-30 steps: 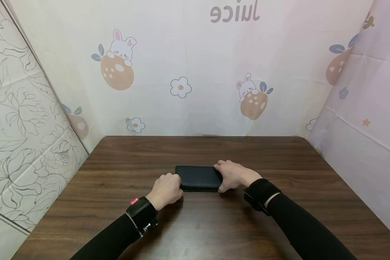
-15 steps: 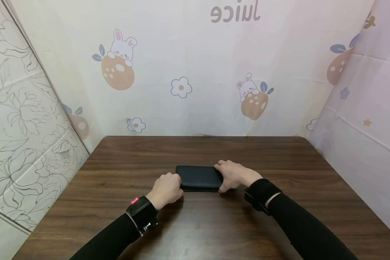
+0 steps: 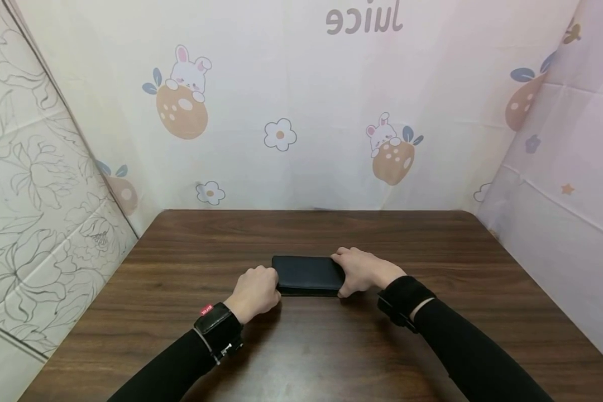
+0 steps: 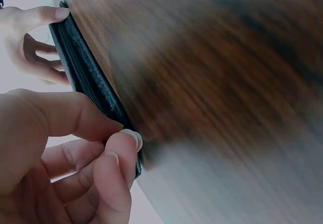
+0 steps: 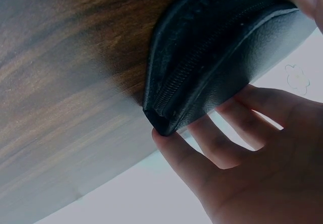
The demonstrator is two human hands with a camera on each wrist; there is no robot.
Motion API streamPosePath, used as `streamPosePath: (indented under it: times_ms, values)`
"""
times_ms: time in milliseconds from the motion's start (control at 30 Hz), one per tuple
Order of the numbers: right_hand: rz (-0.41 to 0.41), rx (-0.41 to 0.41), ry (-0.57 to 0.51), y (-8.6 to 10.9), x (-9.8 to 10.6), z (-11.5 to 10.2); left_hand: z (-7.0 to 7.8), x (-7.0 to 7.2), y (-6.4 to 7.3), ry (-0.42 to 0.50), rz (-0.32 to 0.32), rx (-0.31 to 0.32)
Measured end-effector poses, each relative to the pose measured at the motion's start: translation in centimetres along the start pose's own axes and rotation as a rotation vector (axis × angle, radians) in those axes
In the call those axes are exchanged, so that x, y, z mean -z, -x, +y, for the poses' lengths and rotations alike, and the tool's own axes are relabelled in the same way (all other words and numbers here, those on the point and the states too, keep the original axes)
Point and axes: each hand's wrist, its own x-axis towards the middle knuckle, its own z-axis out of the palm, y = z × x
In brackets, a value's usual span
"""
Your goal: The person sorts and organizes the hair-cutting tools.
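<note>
A black zippered wallet (image 3: 306,273) lies flat on the brown wooden table, midway between the hands. At its left end, the left hand (image 3: 256,290) pinches with thumb and curled fingers beside the zipper (image 4: 83,75); what exactly sits between the fingertips is mostly hidden. The right hand (image 3: 364,269) grips the opposite end, thumb on the near edge and fingers on the far side. In the right wrist view the zipper teeth run along the wallet's edge (image 5: 222,77), seen as closed, and the fingers touch its corner.
The dark wood table (image 3: 181,245) stretches around the wallet to rounded back corners. Behind it hangs a pale printed curtain (image 3: 326,167), with a flower-patterned panel (image 3: 40,184) at left and another printed sheet (image 3: 558,218) at right.
The left hand has shifted very slightly to the left in the last half second. The right hand and wallet stay in place.
</note>
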Motion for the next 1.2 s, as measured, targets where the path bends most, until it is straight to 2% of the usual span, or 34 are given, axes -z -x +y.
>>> streamPosePath:
  times_ms: [133, 533, 900, 1200]
  values:
    - [0.000, 0.001, -0.001, 0.0, 0.0, 0.0, -0.2, 0.1, 0.0, -0.008, 0.023, -0.014]
    - [0.014, 0.009, -0.003, 0.0, -0.1, 0.0, -0.7, 0.5, 0.2, 0.049, 0.017, -0.058]
    - [0.012, 0.002, -0.004, 0.0, -0.1, 0.1, -1.2, 0.7, 0.0, 0.106, -0.013, -0.060]
    - [0.012, 0.001, 0.002, -0.1, -0.2, 0.2, -1.6, 0.7, -0.3, 0.101, -0.036, -0.045]
